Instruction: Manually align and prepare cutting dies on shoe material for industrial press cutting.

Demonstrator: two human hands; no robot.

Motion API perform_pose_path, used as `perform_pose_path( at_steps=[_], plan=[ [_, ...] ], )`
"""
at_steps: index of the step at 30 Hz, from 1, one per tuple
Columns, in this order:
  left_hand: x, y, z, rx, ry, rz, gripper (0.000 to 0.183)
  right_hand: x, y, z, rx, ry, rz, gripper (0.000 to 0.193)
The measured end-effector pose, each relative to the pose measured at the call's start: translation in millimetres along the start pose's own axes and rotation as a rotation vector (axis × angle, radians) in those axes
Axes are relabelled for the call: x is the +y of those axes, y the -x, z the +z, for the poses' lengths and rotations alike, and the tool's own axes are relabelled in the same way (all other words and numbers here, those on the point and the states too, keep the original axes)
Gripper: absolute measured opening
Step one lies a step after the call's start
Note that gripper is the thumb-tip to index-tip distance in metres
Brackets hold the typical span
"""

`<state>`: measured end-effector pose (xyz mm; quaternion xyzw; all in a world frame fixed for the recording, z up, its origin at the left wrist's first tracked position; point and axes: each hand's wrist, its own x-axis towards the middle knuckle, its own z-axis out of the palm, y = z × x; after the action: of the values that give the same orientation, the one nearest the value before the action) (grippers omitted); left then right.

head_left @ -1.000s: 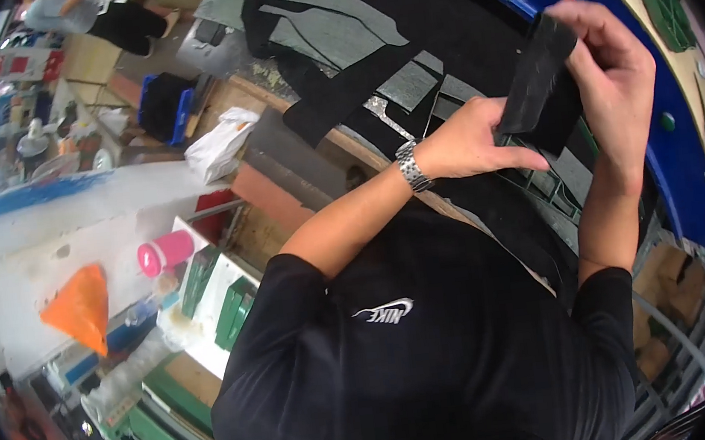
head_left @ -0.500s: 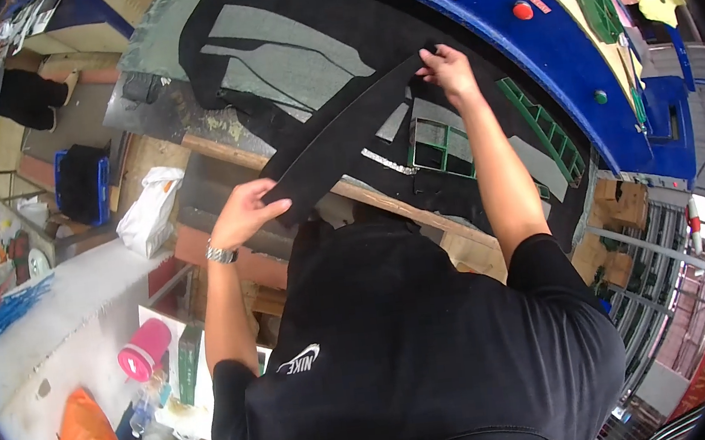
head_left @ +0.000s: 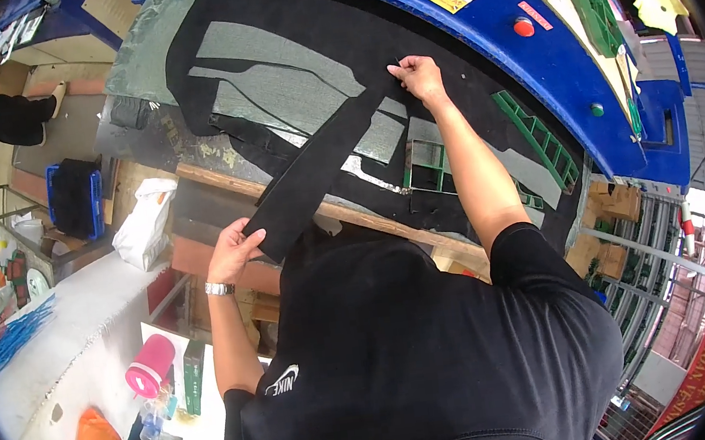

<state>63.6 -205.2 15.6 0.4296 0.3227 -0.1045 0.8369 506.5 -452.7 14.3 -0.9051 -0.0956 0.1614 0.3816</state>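
Tabletop (head_left: 147, 143) is showing beneath a probably light, limp strip (head_left: 317, 168), best held by both ends, left fingers (head_left: 252, 242) pinching one, right fingers (head_left: 410, 66) hovering near the other, hold unclear.

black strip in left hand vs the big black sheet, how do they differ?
The black strip is long and narrow; the black sheet is far broader. The strip's near end is pinched by the left hand; the sheet lies spread out. The sheet has large gaps showing grey; the strip shows none. Both are black and thin-looking.
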Motion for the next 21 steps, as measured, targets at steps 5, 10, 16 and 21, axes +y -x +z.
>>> perform_pose_path(
  at_steps=[5, 10, 16, 21],
  plan=[
    [0.4, -8.0, -3.0, 0.067, -0.11, -0.059, 0.02, -5.6, 2.8, 0.5, 0.014, -0.037, 0.023, 0.025],
    [-19.6, -16.9, -17.0, 0.146, -0.175, 0.088, 0.016, -13.2, 1.5, 2.3, 0.094, 0.28, -0.093, 0.038],
    [-20.4, -21.6, -22.6, 0.458, -0.531, 0.296, 0.013, -0.4, -14.4, -13.2, -0.059, 0.392, -0.104, 0.034],
    [27.5, -41.1, 28.3, 0.443, -0.591, 0.671, 0.025, -65.4, 27.3, -40.2, -0.188, -0.165, -0.24, 0.022]
  ],
)
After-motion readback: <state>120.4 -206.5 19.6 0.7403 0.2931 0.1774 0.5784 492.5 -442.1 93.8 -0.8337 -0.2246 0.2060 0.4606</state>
